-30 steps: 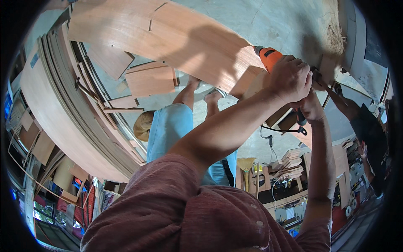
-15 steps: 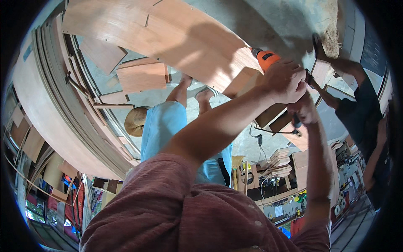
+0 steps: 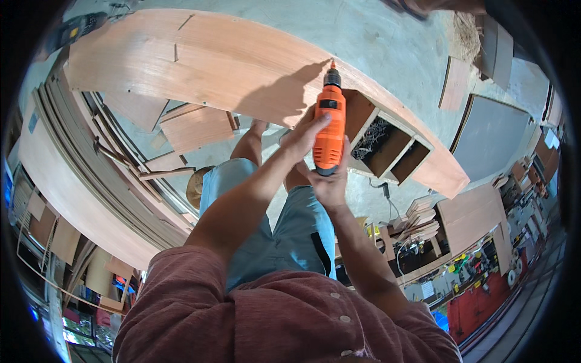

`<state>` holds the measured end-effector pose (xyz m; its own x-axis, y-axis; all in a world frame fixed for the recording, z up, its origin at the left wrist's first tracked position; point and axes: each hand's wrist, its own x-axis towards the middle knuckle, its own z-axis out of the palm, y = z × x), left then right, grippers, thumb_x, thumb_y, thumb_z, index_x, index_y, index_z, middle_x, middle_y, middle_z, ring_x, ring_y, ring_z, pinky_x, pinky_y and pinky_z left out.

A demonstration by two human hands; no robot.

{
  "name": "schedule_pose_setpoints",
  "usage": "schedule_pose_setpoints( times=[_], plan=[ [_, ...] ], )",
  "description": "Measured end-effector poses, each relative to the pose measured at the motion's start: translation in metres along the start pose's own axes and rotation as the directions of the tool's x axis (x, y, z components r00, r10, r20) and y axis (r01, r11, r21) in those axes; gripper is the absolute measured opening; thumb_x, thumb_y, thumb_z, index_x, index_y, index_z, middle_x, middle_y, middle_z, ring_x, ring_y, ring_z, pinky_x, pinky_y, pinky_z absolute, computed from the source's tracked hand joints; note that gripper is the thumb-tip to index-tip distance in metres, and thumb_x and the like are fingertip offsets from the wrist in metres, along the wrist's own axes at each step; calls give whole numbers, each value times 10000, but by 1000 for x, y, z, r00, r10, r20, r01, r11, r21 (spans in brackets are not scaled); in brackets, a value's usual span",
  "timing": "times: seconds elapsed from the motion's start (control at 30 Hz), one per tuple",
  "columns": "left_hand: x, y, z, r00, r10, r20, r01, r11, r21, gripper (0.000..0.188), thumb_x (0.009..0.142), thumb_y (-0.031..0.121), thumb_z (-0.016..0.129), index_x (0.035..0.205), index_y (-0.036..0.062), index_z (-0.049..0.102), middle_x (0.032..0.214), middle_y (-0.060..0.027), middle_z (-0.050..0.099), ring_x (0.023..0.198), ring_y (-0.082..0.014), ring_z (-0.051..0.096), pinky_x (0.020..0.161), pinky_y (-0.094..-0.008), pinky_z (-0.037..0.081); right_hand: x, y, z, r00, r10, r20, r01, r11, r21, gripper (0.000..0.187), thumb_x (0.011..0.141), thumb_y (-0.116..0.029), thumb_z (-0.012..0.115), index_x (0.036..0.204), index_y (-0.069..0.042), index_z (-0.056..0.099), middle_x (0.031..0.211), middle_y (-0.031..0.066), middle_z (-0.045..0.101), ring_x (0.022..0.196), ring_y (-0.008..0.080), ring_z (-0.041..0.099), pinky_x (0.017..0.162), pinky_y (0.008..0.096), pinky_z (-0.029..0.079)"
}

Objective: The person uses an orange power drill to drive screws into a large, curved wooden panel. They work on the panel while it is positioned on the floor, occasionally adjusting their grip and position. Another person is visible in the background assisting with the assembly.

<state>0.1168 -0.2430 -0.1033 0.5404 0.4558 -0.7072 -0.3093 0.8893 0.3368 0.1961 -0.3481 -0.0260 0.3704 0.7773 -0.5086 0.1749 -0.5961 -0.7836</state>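
Observation:
An orange electric drill (image 3: pixel 330 136) with a black chuck points away from me over a long plywood panel (image 3: pixel 206 78). My left hand (image 3: pixel 302 136) is closed round the drill's left side, its thumb on the body. My right hand (image 3: pixel 330 184) is closed at the rear of the drill, its fingers partly hidden beneath. The orange-coloured tip in the chuck is at the panel's far edge, where its shadow meets it; I cannot tell whether it touches. Just right of the drill, a wooden box (image 3: pixel 396 172) with compartments stands on the panel, loose dark screws or nails (image 3: pixel 374 138) in one.
A second drill (image 3: pixel 75 30) is at the far left end of the panel. Stacked curved boards (image 3: pixel 91 175) stand at my left, with plywood offcuts (image 3: pixel 196 127) on the floor. A power cord (image 3: pixel 387 193) hangs below the box. Tools crowd a bench (image 3: pixel 460 275) at right.
The drill and both hands have come left and now lie in front of me. The box of screws shows fully. The co-worker at right has mostly left the view.

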Motion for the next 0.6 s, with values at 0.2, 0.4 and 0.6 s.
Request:
schedule_pose_setpoints(
  times=[0.2, 0.4, 0.6],
  plan=[
    [13, -8, -57, 980, -102, 170, 95, 994, 48, 631, 973, 373, 645, 1467, 30, 454, 1261, -110, 631, 1125, -196, 637, 977, -346, 531, -10, 24, 45, 995, 52, -80, -56, 997, -50, 1021, 761, 18, 694, 1592, -43, 104, 1247, 133, 624, 1070, 253, 666, 933, 353, 525],
    [22, -21, -77, 967, -114, 227, 101, 993, 66, 695, 946, 428, 618, 1479, 19, 442, 1287, -114, 612, 1206, -220, 588, 1052, -363, 468, -14, 52, 61, 990, 51, -129, -58, 997, -57, 1020, 762, 26, 673, 1601, -53, 98, 1180, 118, 654, 1015, 236, 681, 900, 338, 536],
    [19, -14, -73, 967, -116, 228, 72, 979, 193, 700, 946, 455, 581, 1478, 20, 448, 1311, -122, 607, 1222, -225, 581, 1076, -364, 448, -15, 55, 59, 989, 67, -131, -78, 994, -82, 1019, 761, 29, 661, 1606, -44, 97, 1214, 135, 648, 1047, 249, 681, 913, 338, 538]
  ],
)
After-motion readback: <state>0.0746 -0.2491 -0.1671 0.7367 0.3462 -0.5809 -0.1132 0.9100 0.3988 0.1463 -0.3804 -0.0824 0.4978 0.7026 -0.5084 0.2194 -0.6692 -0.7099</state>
